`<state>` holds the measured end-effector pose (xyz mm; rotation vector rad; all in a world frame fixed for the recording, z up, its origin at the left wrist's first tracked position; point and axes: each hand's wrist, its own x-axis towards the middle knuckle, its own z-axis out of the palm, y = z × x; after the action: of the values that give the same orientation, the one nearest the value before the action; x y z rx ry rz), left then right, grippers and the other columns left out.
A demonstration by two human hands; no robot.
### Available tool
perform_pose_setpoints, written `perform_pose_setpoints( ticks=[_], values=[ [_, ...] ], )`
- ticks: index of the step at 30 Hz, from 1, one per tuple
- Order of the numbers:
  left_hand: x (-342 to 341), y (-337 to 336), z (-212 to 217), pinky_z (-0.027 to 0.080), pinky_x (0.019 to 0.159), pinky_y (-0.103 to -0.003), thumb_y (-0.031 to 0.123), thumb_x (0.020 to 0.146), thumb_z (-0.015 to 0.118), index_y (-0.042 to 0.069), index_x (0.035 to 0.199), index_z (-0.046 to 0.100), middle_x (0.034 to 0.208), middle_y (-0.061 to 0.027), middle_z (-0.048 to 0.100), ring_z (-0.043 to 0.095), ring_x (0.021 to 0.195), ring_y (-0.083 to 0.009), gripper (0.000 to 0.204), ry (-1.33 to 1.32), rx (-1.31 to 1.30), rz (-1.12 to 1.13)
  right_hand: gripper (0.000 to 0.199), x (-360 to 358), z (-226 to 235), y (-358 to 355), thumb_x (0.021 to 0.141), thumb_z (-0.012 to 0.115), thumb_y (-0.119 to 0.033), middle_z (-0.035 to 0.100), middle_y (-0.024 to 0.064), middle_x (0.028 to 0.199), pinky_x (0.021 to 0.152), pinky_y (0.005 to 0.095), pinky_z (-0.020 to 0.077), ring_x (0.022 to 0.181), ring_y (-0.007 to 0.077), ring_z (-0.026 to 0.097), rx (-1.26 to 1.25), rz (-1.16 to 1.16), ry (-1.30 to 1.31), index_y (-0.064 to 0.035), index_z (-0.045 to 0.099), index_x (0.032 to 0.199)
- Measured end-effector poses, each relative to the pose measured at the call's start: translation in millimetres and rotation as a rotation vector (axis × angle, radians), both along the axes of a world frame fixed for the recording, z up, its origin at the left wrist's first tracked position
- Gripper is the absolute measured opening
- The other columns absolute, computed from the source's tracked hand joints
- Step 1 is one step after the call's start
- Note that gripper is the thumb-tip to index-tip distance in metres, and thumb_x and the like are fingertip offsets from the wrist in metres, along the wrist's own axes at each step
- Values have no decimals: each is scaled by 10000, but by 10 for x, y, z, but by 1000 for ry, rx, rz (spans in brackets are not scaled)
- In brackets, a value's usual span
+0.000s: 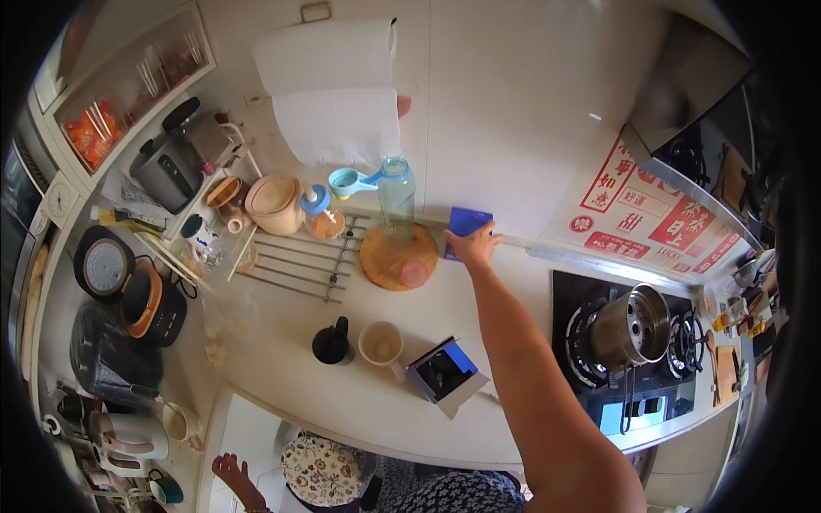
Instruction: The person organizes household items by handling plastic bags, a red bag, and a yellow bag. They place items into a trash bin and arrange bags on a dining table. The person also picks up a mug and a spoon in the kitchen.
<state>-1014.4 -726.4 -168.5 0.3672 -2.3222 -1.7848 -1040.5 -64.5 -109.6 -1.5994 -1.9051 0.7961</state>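
My right arm reaches across the counter to the wall. At its end, my right hand (475,245) grips a flat blue box (470,221) standing against the wall, thumb and fingers spanning its front. Part of the box is behind the hand. Low at the left, my left hand (229,470) hangs off the counter with fingers apart, holding nothing. Nearer me on the counter lies an opened box (440,374) with a dark inside, blue panel and pale flap. Beside it stand a cream mug (369,335) and a black mug (332,346).
A round wooden board (372,261) carries a clear bluish bottle (397,201) and a small pink cup (414,274). Left of it is a metal rack (295,267). A steel pot (629,329) sits on the gas stove (569,286) at right. A rice cooker (158,308) stands open at left.
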Motion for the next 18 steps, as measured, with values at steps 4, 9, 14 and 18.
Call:
perform_pose_setpoints(
  ticks=[4,9,14,18],
  values=[
    [-206,464,211,374,834,-375,239,850,470,115,1114,337,1115,-59,420,442,1002,-189,321,-143,149,-12,1089,128,65,42,577,749,-407,280,365,1187,856,395,426,1082,422,398,-107,103,135,35,71,1306],
    [-537,707,139,391,818,-348,221,851,469,119,1115,342,1126,-58,417,446,1007,-178,311,-157,202,-109,758,1080,310,-97,695,686,-408,511,229,1088,698,365,476,695,233,597,-137,603,-262,44,387,1225],
    [-788,1050,51,391,829,-349,221,853,473,123,1117,340,1144,-68,415,445,1038,-187,312,-187,273,-249,576,1676,56,-1112,637,670,-437,627,174,888,766,334,467,803,302,607,-226,873,-425,2,604,1005],
    [-812,1395,217,388,849,-358,211,861,476,122,1111,341,1150,-82,422,448,1063,-217,298,-134,273,-379,252,1699,-134,-1362,710,588,-237,588,208,704,683,416,460,696,379,568,69,661,-412,12,621,734]
  ],
)
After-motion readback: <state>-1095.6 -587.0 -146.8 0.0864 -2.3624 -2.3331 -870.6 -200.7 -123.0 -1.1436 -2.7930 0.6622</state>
